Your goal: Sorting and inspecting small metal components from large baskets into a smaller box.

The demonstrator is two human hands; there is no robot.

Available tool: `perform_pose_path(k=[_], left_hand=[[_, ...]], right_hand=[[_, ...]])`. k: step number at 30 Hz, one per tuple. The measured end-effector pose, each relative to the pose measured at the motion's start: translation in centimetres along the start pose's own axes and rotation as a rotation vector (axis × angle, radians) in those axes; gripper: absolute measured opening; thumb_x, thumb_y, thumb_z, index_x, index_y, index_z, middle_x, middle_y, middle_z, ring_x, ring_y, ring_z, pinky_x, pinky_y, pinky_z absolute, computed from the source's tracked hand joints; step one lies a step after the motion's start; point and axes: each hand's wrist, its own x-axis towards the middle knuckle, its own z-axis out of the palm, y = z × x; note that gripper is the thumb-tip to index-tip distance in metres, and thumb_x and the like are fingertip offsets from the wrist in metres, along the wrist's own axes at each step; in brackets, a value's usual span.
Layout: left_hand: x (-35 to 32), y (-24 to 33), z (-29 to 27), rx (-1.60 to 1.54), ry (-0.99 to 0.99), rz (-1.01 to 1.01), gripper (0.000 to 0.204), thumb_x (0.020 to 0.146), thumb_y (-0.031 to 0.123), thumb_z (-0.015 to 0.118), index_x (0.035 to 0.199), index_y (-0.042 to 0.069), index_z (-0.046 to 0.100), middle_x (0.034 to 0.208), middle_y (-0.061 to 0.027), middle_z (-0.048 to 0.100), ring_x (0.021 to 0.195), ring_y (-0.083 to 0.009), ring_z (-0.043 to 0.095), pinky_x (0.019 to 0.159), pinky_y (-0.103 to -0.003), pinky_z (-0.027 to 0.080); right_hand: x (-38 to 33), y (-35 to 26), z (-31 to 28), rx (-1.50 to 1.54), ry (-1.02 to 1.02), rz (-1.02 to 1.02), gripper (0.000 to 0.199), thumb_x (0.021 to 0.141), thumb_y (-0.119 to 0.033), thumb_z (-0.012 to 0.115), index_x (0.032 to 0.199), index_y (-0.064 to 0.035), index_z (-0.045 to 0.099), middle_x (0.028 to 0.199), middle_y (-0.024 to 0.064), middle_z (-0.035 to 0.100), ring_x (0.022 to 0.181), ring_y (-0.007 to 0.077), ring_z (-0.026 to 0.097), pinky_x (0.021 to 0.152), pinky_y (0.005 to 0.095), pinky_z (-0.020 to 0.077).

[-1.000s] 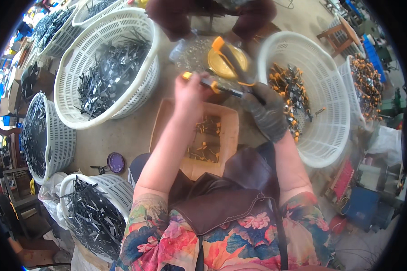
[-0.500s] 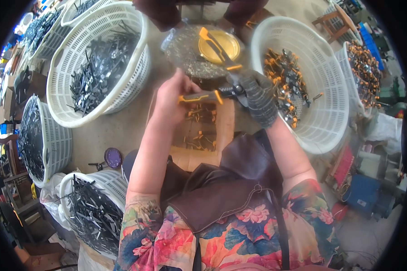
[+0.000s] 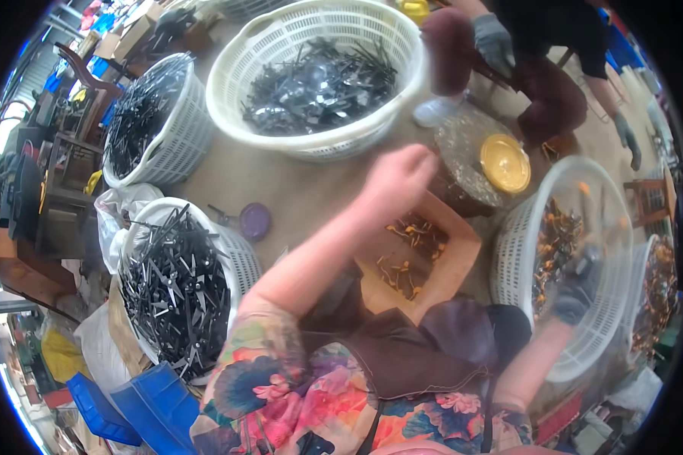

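My bare left hand (image 3: 402, 178) is raised beside the round stump-like work block (image 3: 463, 144), its fingers curled closed. Whatever may be inside that fist is hidden. Over on the right, my gloved right hand (image 3: 573, 299) reaches into a white plastic basket (image 3: 512, 262). Motion smears its fingers, and I cannot tell whether they hold something. Orange-and-black handled tools (image 3: 558, 235) lie heaped in this basket, and blurred orange spots show above the hand. Between my arms, a cardboard box (image 3: 459, 254) contains small orange-and-black parts (image 3: 413, 235).
A yellow round dish (image 3: 505, 163) rests on the work block. White baskets of black metal parts stand at the top (image 3: 319, 140), upper left (image 3: 171, 144) and lower left (image 3: 239, 258). A purple lid (image 3: 255, 221) lies on the floor. Across from me sits another person with a grey glove (image 3: 493, 42).
The view has swung left. My right hand has left the middle and gone into the right basket. The orange-and-black tool held between my hands no longer shows there.
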Motion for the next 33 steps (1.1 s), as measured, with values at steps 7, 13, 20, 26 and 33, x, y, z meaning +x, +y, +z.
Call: perform_pose_path(k=[7,13,20,26,33], left_hand=[[4.8,-12.9,-19.3,0.932,0.295,-0.143,0.021,0.086,0.022,0.055,0.095,0.007,0.067,0.092,-0.0154,0.066,0.089,-0.0315,0.063,0.077,-0.040,0.049],[10.5,-21.8,-25.4,1.220,0.028,-0.335,0.023,0.084,0.019,0.052,0.098,0.007,0.065,0.099,-0.0175,0.065,0.096,-0.0329,0.062,0.082,-0.044,0.049],[12.6,-17.9,-24.8,1.330,-0.319,-0.501,0.018,0.080,0.022,0.061,0.092,0.011,0.068,0.095,-0.0125,0.066,0.093,-0.0303,0.062,0.081,-0.041,0.050],[6.8,-3.9,-26.3,1.046,0.176,-0.193,0.026,0.080,0.026,0.064,0.096,0.005,0.067,0.087,-0.0125,0.066,0.080,-0.0256,0.065,0.071,-0.036,0.050],[0.1,1.7,-11.0,-0.465,0.044,-0.419,0.019,0.091,0.017,0.058,0.101,0.001,0.060,0.080,-0.0062,0.064,0.070,-0.0130,0.062,0.061,-0.025,0.053]], right_hand=[[3.2,7.8,-18.4,-0.404,0.168,0.307,0.034,0.086,-0.028,0.059,0.111,-0.0056,0.057,0.099,0.0090,0.063,0.095,0.0221,0.056,0.082,0.0350,0.0466],[5.5,13.6,-21.5,-0.589,0.358,0.692,0.035,0.087,-0.025,0.062,0.117,-0.0088,0.055,0.106,0.0069,0.060,0.090,0.0231,0.057,0.076,0.0423,0.0490],[4.8,7.6,-22.4,-0.638,0.605,0.107,0.052,0.088,-0.025,0.063,0.131,-0.0023,0.045,0.108,0.0072,0.060,0.087,0.0168,0.055,0.065,0.0308,0.0480],[0.8,1.1,7.2,-0.587,-0.033,-0.016,0.046,0.088,-0.024,0.063,0.125,-0.0010,0.050,0.103,0.0083,0.061,0.095,0.0158,0.059,0.084,0.0288,0.0482],[-12.1,3.5,29.2,-0.438,-0.710,0.251,0.035,0.091,-0.012,0.056,0.123,0.0009,0.054,0.114,0.0098,0.060,0.107,0.0161,0.055,0.092,0.0285,0.0447]])
